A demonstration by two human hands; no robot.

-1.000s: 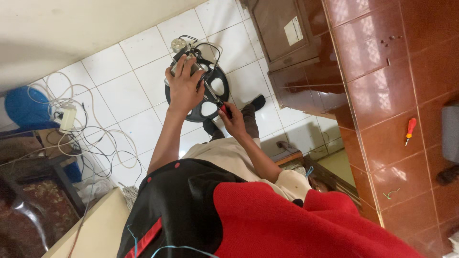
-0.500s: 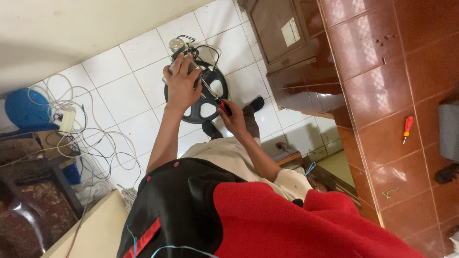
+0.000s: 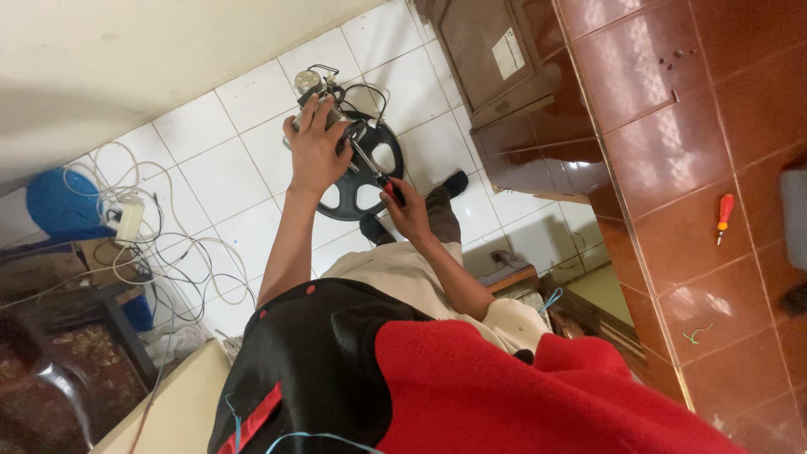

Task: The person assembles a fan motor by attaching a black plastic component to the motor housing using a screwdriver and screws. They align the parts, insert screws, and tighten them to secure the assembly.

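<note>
1. Two hands are working at one spot: we are pressing our left hand (image 3: 315, 155) down on the small metal motor (image 3: 313, 105), fingers wrapped over its top, and over the last second this hand has been sliding slightly toward the wall edge of the floor, so we judge the grip is being reset while the fastening goes on.
2. We are seeing the white tiled floor (image 3: 227, 181) carrying everything, with a pale wall running along its far edge and a brown cabinet (image 3: 496, 76) standing at its right edge beside a red-brown tiled counter (image 3: 698, 168).
3. We are holding the motor against the black spoked disc (image 3: 366, 176), which is lying flat on the floor near the cabinet, just beyond our feet.
4. We are noticing a tangle of white cables (image 3: 151, 244) and a power strip (image 3: 128, 220) lying toward the floor's left edge, beside a blue tub (image 3: 55, 202).
5. Our right hand (image 3: 409, 212) is clamped on the red-handled screwdriver (image 3: 378, 178), its shaft angling up to the motor's base, much as before.
6. We are spotting a second, orange screwdriver (image 3: 723, 214) lying apart on the counter.
</note>
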